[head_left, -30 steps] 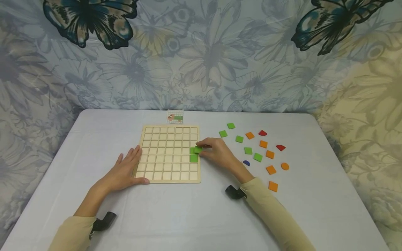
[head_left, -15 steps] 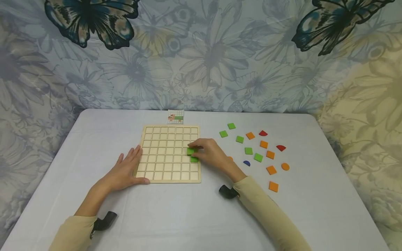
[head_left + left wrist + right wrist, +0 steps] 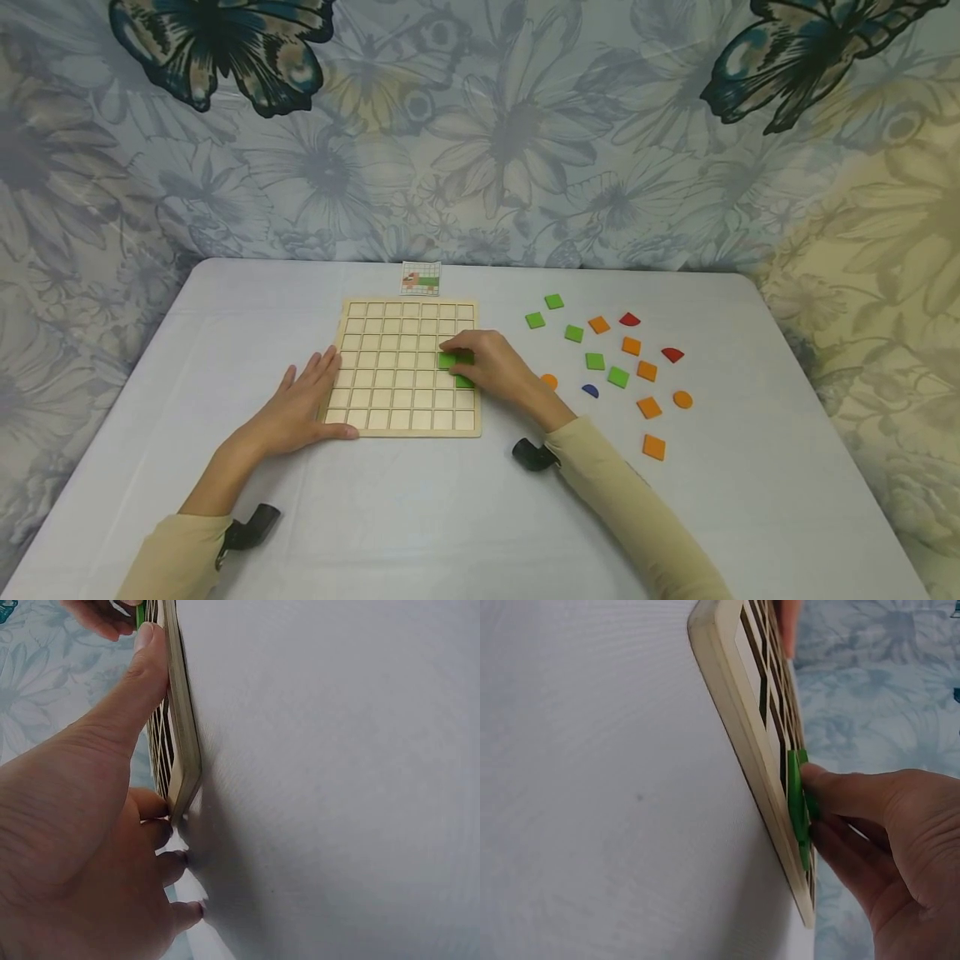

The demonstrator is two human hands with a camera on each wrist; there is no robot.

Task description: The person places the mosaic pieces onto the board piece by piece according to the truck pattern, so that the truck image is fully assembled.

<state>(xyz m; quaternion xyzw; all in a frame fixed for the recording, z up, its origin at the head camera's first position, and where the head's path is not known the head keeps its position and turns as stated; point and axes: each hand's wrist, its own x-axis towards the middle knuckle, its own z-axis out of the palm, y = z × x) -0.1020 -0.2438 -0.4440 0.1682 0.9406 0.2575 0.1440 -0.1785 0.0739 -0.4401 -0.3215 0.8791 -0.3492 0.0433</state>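
A wooden grid board (image 3: 386, 360) lies flat on the white table. My left hand (image 3: 300, 407) rests at its left side, fingers fairly straight along the edge and thumb on the front rim; the left wrist view shows the thumb (image 3: 124, 697) over that rim. Near the board's right side, my right hand (image 3: 487, 367) pinches a green square tile (image 3: 446, 361) between thumb and fingers at a cell of the grid. Two other green tiles sit beside it, partly hidden by the hand. In the right wrist view, green tiles (image 3: 796, 799) show under the thumb.
Right of the board lie several loose green squares (image 3: 573, 333), orange squares (image 3: 649, 407), orange circles (image 3: 682, 400), red quarter-round pieces (image 3: 630, 319) and a blue half-round piece (image 3: 591, 390). A small picture card (image 3: 421, 279) lies behind the board.
My right hand has moved left over the board with the green tile, from the right-hand column to the cell column beside it. My left hand has stayed in place.
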